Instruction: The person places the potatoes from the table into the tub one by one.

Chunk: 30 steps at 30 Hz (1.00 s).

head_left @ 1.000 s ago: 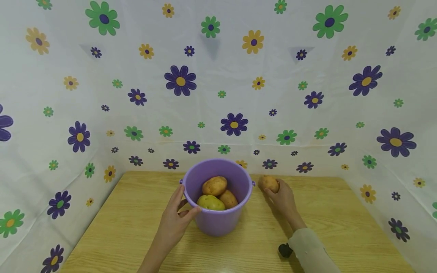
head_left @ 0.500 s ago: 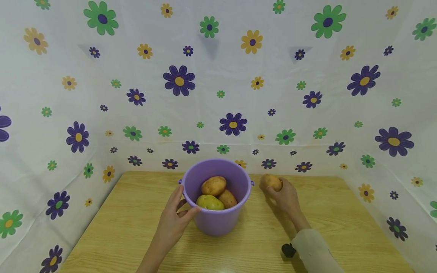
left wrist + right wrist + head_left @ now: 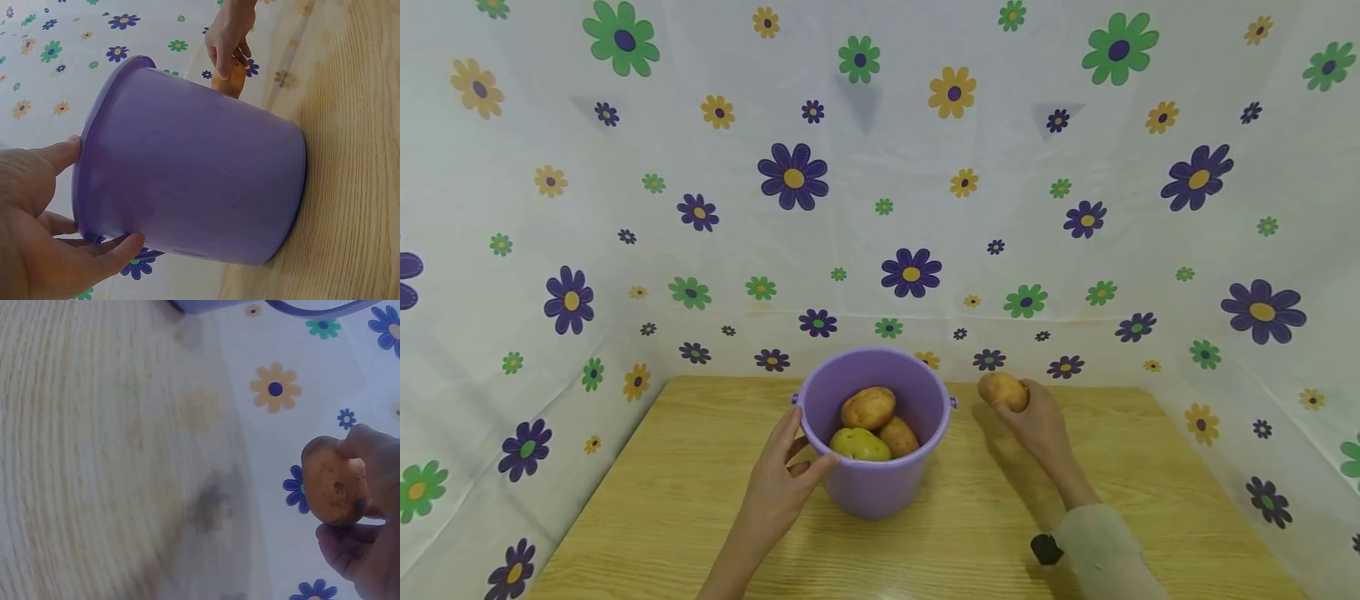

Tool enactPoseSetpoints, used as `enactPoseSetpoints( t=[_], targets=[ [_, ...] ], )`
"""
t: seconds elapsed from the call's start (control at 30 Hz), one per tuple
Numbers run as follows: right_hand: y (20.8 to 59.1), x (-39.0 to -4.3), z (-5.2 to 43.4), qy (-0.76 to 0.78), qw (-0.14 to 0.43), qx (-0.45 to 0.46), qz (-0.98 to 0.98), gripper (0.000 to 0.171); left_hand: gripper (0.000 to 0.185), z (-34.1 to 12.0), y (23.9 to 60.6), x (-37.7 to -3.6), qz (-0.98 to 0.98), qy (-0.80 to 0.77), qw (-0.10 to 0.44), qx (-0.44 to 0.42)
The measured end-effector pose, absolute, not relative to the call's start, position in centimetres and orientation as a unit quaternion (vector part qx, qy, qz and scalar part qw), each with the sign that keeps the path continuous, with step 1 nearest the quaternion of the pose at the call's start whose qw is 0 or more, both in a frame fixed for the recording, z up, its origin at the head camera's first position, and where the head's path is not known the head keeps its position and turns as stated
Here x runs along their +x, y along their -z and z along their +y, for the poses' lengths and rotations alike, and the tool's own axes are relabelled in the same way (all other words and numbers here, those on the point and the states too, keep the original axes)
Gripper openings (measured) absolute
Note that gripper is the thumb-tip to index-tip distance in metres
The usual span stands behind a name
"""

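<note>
A purple bucket (image 3: 880, 487) stands upright on the wooden table, with two brown potatoes (image 3: 868, 407) and a smooth yellow-green piece of produce (image 3: 860, 444) inside. My left hand (image 3: 778, 492) touches its left side at the rim, thumb and fingers spread and fairly straight; the left wrist view shows the fingertips against the purple wall (image 3: 187, 169). To the right of the bucket, my right hand (image 3: 1041, 425) grips another brown potato (image 3: 1002, 392) between thumb and fingers. In the right wrist view this potato (image 3: 334, 481) has dark spots and is held above the table, its shadow apart from it.
A white cloth (image 3: 880, 233) printed with flowers rises behind the table and along both sides. Handle knobs (image 3: 953, 402) stick out from the bucket's rim. A small black object (image 3: 1046, 549) shows beside the right sleeve. Bare wood (image 3: 700, 450) lies left of the bucket.
My right hand has moved right and slightly up with the potato, away from the bucket, and the potato's shadow has separated from it. The left hand stays at the bucket rim.
</note>
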State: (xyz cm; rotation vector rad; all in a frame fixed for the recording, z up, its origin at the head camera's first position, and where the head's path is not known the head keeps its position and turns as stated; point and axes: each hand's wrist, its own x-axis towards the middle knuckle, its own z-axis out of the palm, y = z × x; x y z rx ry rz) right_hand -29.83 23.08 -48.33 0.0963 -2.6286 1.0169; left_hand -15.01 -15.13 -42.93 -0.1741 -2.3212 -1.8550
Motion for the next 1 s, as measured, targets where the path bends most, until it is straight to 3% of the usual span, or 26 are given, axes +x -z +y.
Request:
enactPoseSetpoints(
  t=[1.0],
  targets=[
    [39.2, -26.0, 22.9, -0.358, 0.214, 0.085, -0.905, 0.057, 0.093, -15.2, 43.1, -15.0, -0.786, 0.609, 0.088, -0.058]
  ],
)
